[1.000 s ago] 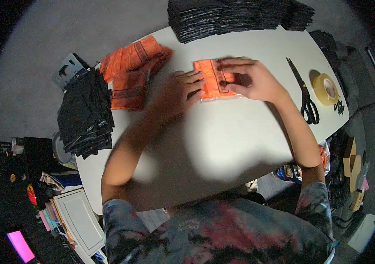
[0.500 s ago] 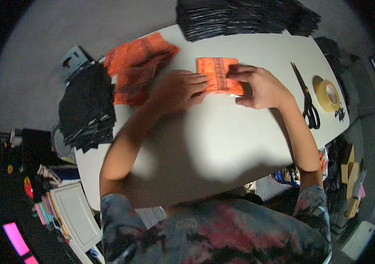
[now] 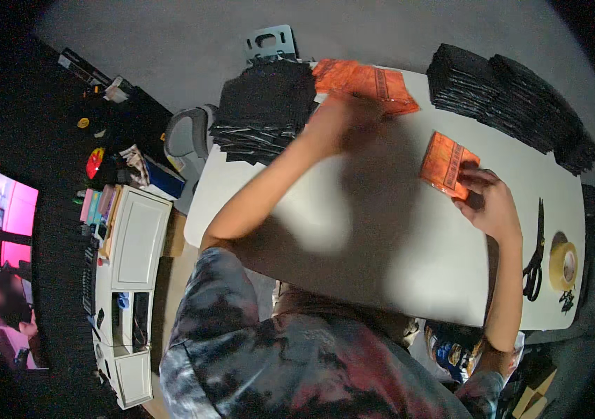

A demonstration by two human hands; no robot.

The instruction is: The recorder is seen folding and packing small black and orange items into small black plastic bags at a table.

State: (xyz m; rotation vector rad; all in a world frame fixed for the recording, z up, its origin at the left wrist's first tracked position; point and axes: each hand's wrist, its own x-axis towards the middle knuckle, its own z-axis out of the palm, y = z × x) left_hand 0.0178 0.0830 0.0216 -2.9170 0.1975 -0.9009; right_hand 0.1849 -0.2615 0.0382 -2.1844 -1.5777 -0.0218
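A flat, square orange plastic packet (image 3: 443, 162) with a dark printed band lies at the right of the table's middle. My right hand (image 3: 494, 209) has its thumb and fingers closed on the packet's right edge. Farther left, my left hand (image 3: 346, 124) reaches to a loose pile of orange packets (image 3: 392, 84) at the table's back edge. Motion blur and shadow hide its fingers, so their grip does not show. Left of that pile stands a tall stack of black folded packets (image 3: 266, 105).
More black packets (image 3: 514, 105) lie in rows along the back right of the white table (image 3: 311, 216). Black scissors (image 3: 535, 262), a roll of yellowish tape (image 3: 563, 265) and small black pieces (image 3: 567, 300) lie at the right edge. A white cabinet (image 3: 134, 237) stands at the left.
My left hand has left the square orange packet and moved to the orange pile. My right hand remains at the packet. The view has turned to the left.
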